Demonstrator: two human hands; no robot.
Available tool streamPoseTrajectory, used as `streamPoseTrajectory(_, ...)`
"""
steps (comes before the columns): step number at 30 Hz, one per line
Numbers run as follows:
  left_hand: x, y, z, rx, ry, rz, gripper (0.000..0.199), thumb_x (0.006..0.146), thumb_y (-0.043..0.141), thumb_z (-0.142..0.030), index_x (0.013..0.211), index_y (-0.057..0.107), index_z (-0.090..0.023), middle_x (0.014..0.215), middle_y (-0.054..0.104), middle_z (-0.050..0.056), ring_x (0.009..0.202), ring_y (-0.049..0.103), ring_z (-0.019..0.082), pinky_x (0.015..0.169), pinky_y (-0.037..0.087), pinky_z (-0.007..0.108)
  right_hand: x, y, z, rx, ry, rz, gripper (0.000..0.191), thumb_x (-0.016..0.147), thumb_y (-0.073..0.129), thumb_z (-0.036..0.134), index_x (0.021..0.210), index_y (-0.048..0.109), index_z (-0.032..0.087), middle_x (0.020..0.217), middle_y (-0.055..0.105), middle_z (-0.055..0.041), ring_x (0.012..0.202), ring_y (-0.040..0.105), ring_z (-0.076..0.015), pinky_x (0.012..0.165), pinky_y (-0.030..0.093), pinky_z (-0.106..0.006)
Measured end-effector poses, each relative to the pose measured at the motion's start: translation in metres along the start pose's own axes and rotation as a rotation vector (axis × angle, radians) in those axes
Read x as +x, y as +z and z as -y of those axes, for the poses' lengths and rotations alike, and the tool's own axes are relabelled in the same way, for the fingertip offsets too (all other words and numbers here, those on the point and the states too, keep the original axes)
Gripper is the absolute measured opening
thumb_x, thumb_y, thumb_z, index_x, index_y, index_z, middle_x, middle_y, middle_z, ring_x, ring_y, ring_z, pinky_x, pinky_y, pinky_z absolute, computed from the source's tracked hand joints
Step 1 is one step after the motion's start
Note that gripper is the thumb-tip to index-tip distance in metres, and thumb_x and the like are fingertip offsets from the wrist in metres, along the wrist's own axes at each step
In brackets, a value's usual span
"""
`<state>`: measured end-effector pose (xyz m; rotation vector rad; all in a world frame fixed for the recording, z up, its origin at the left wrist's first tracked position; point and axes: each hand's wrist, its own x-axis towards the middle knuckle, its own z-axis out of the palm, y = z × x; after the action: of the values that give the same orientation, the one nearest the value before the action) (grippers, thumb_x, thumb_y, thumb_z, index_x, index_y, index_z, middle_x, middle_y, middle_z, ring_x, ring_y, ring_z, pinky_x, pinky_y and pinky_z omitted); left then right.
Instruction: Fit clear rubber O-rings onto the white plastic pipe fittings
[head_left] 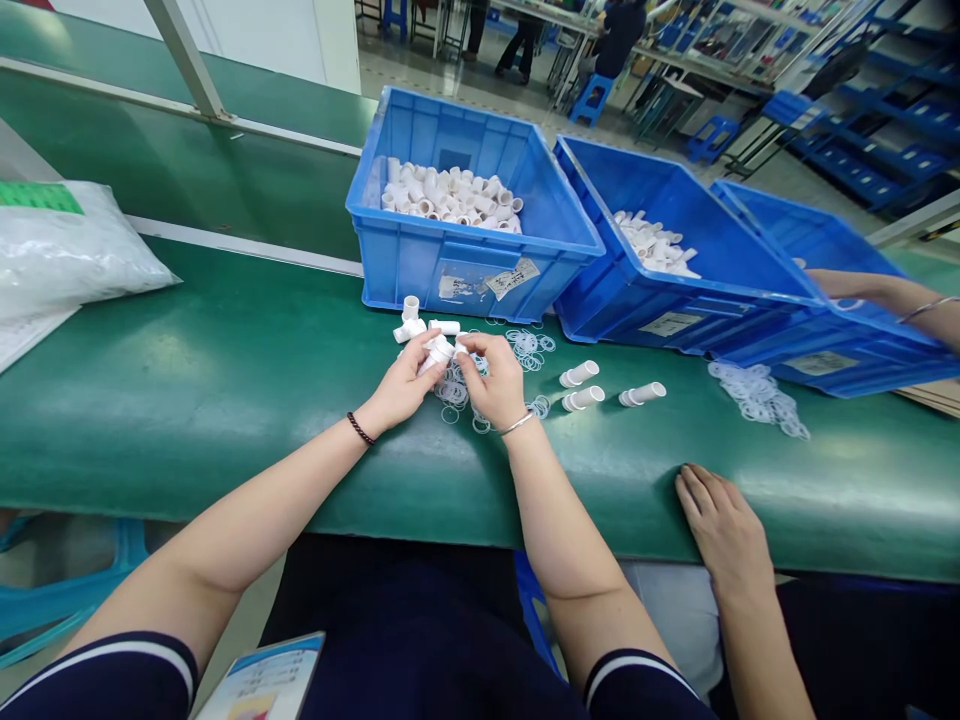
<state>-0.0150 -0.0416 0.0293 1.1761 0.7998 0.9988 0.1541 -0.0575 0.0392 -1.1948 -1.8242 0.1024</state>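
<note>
My left hand (399, 388) is closed around a white plastic pipe fitting (438, 352), held just above the green bench. Close beside it, the thumb and fingers of my right hand (496, 382) pinch something small and whitish that I cannot make out. Clear thin rings (453, 392) lie in a loose pile under and around both hands. Just beyond my left hand are white fittings (409, 328), one piece standing upright. To the right of my right hand rest three white tube pieces (583, 398), each with a collar.
A blue bin (480, 262) of white fittings stands behind my hands. A second blue bin (660, 318) holds white parts; a co-worker's arm (874, 290) reaches into a third. Another hand (724, 520) rests on the bench (247, 400) at right. A plastic bag (82, 250) lies left.
</note>
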Motion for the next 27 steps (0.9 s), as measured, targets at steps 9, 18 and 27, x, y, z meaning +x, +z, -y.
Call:
streamPoseTrajectory(9, 0.000, 0.000, -0.004, -0.071, 0.043, -0.086, 0.045, 0.082, 0.065, -0.031, 0.124, 0.053, -0.025, 0.094, 0.061, 0.003, 0.072, 0.052, 0.011, 0.065, 0.043, 0.022, -0.006, 0.003, -0.018, -0.313, 0.117, 0.368, 0.009, 0.083, 0.064, 0.025, 0.089, 0.068, 0.020, 0.092, 0.057, -0.0083, 0.090, 0.051, -0.0245, 0.080, 0.047, -0.040)
streamPoseTrajectory(18, 0.004, -0.006, 0.005, 0.183, 0.139, -0.006, 0.046, 0.083, 0.062, -0.035, 0.125, 0.053, -0.020, 0.113, 0.059, 0.007, 0.089, 0.056, 0.016, 0.075, 0.046, 0.027, -0.002, 0.002, -0.011, -0.344, 0.146, 0.331, 0.008, 0.087, 0.054, 0.018, 0.084, 0.061, 0.017, 0.093, 0.056, -0.0108, 0.089, 0.050, -0.0246, 0.079, 0.045, -0.039)
streamPoseTrajectory(27, -0.001, -0.007, 0.005, 0.600, 0.192, -0.045, 0.046, 0.075, 0.069, -0.046, 0.107, 0.053, -0.018, 0.107, 0.063, 0.007, 0.096, 0.058, 0.021, 0.085, 0.044, 0.033, 0.001, 0.001, 0.005, -0.073, 0.035, 0.139, 0.008, 0.091, 0.047, 0.020, 0.085, 0.051, 0.020, 0.083, 0.058, -0.0038, 0.079, 0.053, -0.0183, 0.073, 0.042, -0.031)
